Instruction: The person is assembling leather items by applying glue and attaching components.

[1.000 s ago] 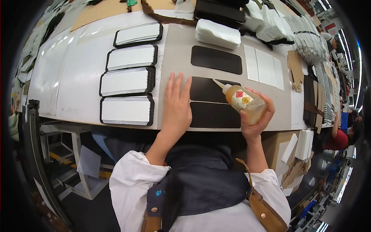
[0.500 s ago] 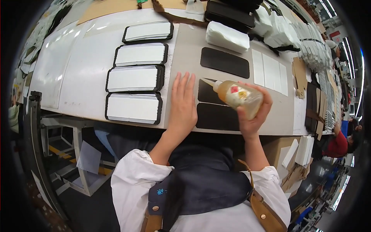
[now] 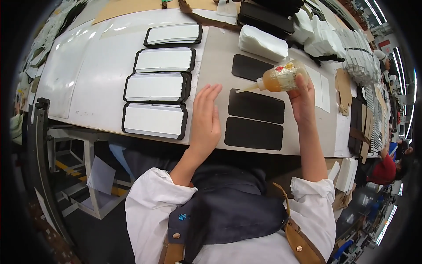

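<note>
My right hand (image 3: 303, 99) is wrapped round a clear squeeze bottle (image 3: 281, 79) of amber liquid. The bottle is tipped on its side, its narrow nozzle pointing left. The nozzle tip is at the far left corner of the middle black panel (image 3: 257, 106); whether it touches cannot be told. A nearer black panel (image 3: 254, 133) lies in front, and a farther black panel (image 3: 246, 67) is partly hidden behind the bottle. My left hand (image 3: 205, 119) holds nothing, fingers stretched out, over the board left of the panels.
To the left, several black-edged pieces with white tops (image 3: 154, 120) lie in a column. A stack of white sheets (image 3: 263, 42) stands beyond the panels, near black stacks (image 3: 265, 18). White cards (image 3: 325, 92) lie right of the bottle. The table's front edge runs before me.
My right hand has moved away from me and to the right with the bottle, which now lies more level. The middle and nearer panels are uncovered. My left hand has barely shifted.
</note>
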### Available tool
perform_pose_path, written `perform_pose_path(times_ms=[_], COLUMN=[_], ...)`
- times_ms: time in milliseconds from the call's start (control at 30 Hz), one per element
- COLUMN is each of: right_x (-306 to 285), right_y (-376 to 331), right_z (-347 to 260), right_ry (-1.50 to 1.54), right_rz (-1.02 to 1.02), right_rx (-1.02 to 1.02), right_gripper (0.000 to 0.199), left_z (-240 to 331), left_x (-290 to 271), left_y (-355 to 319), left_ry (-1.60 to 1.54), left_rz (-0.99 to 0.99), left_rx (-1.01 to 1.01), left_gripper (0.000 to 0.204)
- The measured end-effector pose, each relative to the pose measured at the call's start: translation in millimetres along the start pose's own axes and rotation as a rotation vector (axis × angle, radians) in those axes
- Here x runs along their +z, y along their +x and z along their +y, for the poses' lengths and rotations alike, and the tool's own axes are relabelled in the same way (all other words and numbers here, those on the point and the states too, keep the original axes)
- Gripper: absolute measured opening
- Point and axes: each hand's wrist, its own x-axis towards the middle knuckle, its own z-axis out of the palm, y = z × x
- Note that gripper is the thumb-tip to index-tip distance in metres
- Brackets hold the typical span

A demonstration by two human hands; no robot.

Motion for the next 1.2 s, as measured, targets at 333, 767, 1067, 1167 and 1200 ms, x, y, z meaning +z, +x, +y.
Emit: perform_pose_path(times_ms=[333,767,1067,1167,1200], right_x=[7,6,-4,-29,-41], right_y=[6,-12,-38,-36,-35], right_z=[5,5,4,-6,-8], right_ry=[-0.062,-0.083,0.095,0.505,0.635], right_rz=[0.018,-0.037,-0.040,0.066,0.073], right_rx=[-0.045,-0.023,0.042,0.186,0.183], right_gripper=[0.068,0.066,0.069,0.078,0.078], left_z=[-2,0,2,2,2], left_x=[1,1,0,1,1], left_y=[2,2,3,4,4], left_ry=[0.010,0.002,-0.001,-0.005,0.000], left_rz=[-0.007,-0.001,-0.005,-0.012,-0.011], left_rx=[0.020,0.020,0.019,0.018,0.010], left_gripper=[0.048,0.050,0.051,0.050,0.050])
